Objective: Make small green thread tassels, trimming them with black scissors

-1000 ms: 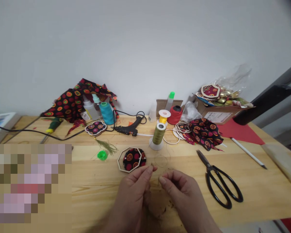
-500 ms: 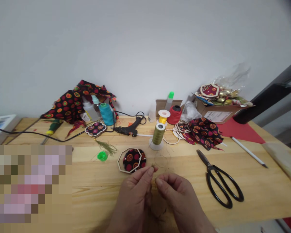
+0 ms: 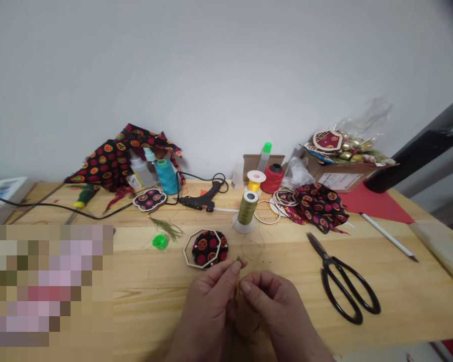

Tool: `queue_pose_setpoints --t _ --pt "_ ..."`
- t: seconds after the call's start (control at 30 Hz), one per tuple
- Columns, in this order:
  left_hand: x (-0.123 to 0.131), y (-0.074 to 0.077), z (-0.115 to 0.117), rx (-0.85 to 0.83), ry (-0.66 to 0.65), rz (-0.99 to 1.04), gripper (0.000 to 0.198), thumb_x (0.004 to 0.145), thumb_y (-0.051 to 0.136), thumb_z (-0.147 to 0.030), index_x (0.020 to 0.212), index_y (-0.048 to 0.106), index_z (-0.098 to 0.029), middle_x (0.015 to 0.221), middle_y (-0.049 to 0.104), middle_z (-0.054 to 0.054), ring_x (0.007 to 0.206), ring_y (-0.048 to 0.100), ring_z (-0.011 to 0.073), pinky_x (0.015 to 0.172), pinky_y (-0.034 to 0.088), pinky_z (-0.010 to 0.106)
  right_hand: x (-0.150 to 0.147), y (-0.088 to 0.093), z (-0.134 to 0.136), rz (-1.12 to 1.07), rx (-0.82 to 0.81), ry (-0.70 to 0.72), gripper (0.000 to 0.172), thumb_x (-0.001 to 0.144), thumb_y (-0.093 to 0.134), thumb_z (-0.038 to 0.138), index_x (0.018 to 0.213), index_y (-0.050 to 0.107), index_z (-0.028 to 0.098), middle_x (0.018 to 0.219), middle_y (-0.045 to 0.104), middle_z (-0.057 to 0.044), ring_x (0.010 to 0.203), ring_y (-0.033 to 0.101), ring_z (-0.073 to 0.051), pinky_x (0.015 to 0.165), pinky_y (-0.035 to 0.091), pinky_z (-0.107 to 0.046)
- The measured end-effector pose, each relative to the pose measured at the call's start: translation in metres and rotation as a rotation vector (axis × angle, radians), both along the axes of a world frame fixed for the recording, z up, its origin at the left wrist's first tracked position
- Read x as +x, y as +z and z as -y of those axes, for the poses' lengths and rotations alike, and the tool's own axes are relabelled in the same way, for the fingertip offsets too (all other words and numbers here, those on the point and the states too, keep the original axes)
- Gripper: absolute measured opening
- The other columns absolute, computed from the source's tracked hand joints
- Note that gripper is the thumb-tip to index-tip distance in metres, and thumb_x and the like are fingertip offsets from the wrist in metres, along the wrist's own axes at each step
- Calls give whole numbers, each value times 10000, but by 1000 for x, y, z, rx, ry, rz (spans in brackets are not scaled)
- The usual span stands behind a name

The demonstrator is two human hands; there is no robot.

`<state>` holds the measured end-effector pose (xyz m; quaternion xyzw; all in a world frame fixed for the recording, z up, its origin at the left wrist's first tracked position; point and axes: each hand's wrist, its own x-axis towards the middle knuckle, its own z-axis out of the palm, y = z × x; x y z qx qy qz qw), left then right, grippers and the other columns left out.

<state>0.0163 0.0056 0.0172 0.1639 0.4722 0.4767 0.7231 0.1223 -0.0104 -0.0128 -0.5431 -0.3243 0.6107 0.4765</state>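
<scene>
My left hand (image 3: pixel 211 296) is closed in a pinch, with a small tuft of olive thread (image 3: pixel 239 260) poking out above its thumb. Close beside it, my right hand (image 3: pixel 277 301) pinches a fine strand just below that tuft; the finger pads of both hands are partly hidden. Loose thread ends dangle beneath the hands. Beyond them an upright spool of olive thread (image 3: pixel 248 208) has a thin loop trailing toward the hands. Behind my left hand lies an octagonal wooden frame (image 3: pixel 186 255) over a round patterned fabric piece (image 3: pixel 204 246).
Black-handled scissors (image 3: pixel 343 286) lie at the right, near a white pencil (image 3: pixel 388 236). A glue gun (image 3: pixel 200 201), a green cap (image 3: pixel 159 242) and a flower-shaped ornament with a tassel (image 3: pixel 150 200) sit toward the left. A cardboard box (image 3: pixel 337 176) stands at the back right.
My right hand has shifted slightly left, nearer my left hand, its fingertips now at the strand under the tuft. The view has moved very slightly.
</scene>
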Motion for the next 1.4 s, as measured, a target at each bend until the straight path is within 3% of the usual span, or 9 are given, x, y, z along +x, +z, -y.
queue_pose_setpoints --t 0.2,0.37,0.43,0.6,0.73,0.9,1.03,1.4 --pt "-1 -1 1 29 -39 -7 232 599 826 -344 642 707 -149 373 427 -96 358 293 23 351 218 117 0 8 0 34 -2 46 306 651 737 429 582 670 138 564 619 -16 570 523 -135 586 422 -251" --pt "-5 -5 2 118 -115 -56 162 691 760 -335 677 740 -175 405 361 -100 386 219 40 368 200 146 16 25 -6 246 127 20 242 693 695 349 843 725 162 793 682 -49 699 572 -177 660 446 -296" --pt "-5 -7 3 149 -170 -123 144 724 730 -331 730 763 -191 418 350 -96 394 203 49 370 182 160 23 30 -11 272 189 76 242 684 705 304 897 743 197 822 673 -33 709 567 -171 667 444 -296" --pt "-5 -5 3 199 -283 -291 159 746 694 -334 782 790 -213 427 351 -76 409 222 72 380 173 183 31 37 -22 124 187 236 121 665 743 234 780 781 249 717 646 11 718 563 -144 693 429 -269" --pt "-6 -1 3 220 -323 -367 173 754 681 -343 752 795 -213 428 335 -68 421 234 81 384 169 188 30 38 -24 68 145 210 31 631 744 192 607 754 209 614 605 28 632 522 -115 633 397 -247" --pt "-9 -5 6 142 -304 -144 140 720 708 -307 765 768 -189 473 357 -71 458 288 81 425 228 179 29 40 -24 67 108 152 133 636 730 205 523 673 165 557 575 41 572 478 -98 582 377 -231" --pt "-10 -9 7 28 -303 66 231 753 671 -382 741 691 -152 488 284 -99 443 177 64 409 147 180 28 41 -24 91 97 132 150 641 740 253 554 669 153 560 593 34 577 508 -105 596 399 -235" --pt "-8 -14 7 39 -386 121 251 802 639 -401 746 608 -158 475 317 -108 422 151 53 393 125 189 28 44 -24 144 115 119 160 659 679 239 534 633 151 523 579 23 542 520 -110 573 408 -246"
